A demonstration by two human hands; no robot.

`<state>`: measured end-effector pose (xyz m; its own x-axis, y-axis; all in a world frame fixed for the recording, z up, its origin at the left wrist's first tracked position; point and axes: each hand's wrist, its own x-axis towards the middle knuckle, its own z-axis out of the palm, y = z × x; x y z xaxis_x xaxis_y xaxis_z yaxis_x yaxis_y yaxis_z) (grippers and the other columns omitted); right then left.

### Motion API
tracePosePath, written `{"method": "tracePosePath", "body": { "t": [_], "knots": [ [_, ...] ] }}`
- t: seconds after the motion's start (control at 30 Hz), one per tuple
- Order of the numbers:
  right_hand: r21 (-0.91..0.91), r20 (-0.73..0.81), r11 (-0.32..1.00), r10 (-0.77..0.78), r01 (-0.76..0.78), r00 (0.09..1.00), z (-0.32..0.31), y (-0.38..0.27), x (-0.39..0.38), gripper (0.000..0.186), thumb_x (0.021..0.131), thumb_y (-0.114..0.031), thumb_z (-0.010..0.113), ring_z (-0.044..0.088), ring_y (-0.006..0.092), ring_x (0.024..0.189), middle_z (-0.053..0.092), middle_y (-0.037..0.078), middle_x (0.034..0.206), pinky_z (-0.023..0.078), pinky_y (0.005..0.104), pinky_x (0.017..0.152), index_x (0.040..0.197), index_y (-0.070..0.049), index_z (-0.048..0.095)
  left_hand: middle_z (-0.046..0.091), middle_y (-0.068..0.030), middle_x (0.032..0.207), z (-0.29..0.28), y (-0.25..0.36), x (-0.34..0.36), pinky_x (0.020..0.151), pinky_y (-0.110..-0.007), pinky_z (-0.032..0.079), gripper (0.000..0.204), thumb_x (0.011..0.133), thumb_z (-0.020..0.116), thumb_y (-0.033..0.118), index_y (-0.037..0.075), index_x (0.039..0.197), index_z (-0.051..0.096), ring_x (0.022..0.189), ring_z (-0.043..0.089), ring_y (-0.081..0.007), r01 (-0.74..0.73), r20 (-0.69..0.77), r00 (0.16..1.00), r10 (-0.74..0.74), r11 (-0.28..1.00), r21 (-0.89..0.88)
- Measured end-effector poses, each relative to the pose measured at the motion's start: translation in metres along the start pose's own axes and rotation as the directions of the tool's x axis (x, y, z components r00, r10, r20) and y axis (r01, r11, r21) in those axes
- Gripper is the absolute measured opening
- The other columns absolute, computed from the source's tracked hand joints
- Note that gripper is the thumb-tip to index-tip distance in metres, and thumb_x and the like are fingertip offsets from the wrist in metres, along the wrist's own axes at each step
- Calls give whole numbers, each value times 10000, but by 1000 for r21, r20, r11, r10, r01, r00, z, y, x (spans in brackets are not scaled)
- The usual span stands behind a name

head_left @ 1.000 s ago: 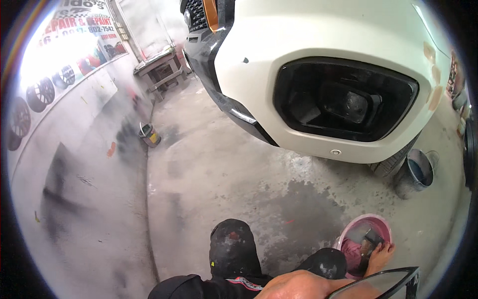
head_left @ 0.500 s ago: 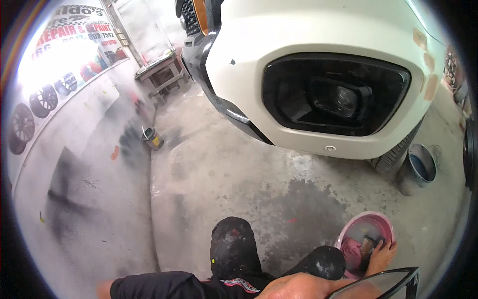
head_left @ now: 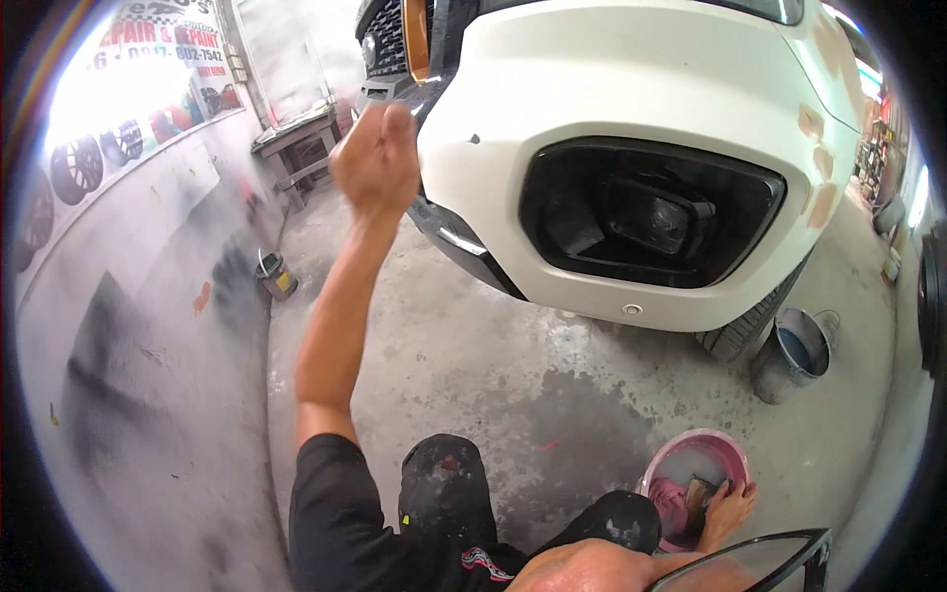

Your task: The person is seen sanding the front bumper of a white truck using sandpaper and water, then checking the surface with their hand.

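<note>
My left hand (head_left: 378,163) is raised in front of the dark lower trim at the front corner of a white car bumper (head_left: 473,187). Its fingers are curled in and I see nothing in them; whether it touches the car I cannot tell. Low on the right, my right hand (head_left: 730,505) reaches over the rim of a pink basin (head_left: 735,452). Its fingers are bent round a dark flat piece with a brownish face (head_left: 698,496), partly hidden by the hand. A pink cloth (head_left: 669,505) lies beside that piece, in cloudy water.
A dark lamp housing (head_left: 651,212) is set in the bumper, with filler-coloured patches (head_left: 817,163) farther right. A grey bucket (head_left: 789,360) stands near the tyre (head_left: 755,321). By the left wall (head_left: 148,326) sits a small pail (head_left: 277,276). A workbench (head_left: 296,153) stands behind.
My left arm has come up from the lower left, lifting the hand in front of the bumper's corner. My right hand stays at the dark piece in the basin. The view has shifted slightly.
</note>
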<state>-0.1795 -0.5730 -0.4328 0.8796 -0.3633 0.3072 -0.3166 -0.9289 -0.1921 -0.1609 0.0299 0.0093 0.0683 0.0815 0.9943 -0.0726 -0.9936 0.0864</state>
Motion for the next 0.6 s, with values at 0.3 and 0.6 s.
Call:
{"method": "tracePosePath", "body": {
  "t": [0.3, 0.6],
  "knots": [
    [-67, 4, 998, -17, 17, 1000, 4, 2, 3, 374, 948, -275, 590, 471, 405, 1278, 466, 239, 1402, 402, 481, 1049, 1214, -11, 591, 15, -335, 1580, 116, 35, 12, 1137, -664, -15, 928, 960, 312, 676, -3, 1553, 94, 1466, -25, -510, -39, 102, 995, 14, 968, 249],
    [-62, -28, 998, 10, -12, 1000, 0, -2, 6, 337, 970, -235, 556, 500, 406, 1252, 500, 241, 1367, 440, 462, 1020, 1215, -7, 585, 82, -346, 1574, 102, 10, 20, 1155, -622, -67, 966, 943, 217, 728, 8, 1558, 26, 1475, -33, -489, 87, 123, 985, -124, 959, 270]
  ]
}}
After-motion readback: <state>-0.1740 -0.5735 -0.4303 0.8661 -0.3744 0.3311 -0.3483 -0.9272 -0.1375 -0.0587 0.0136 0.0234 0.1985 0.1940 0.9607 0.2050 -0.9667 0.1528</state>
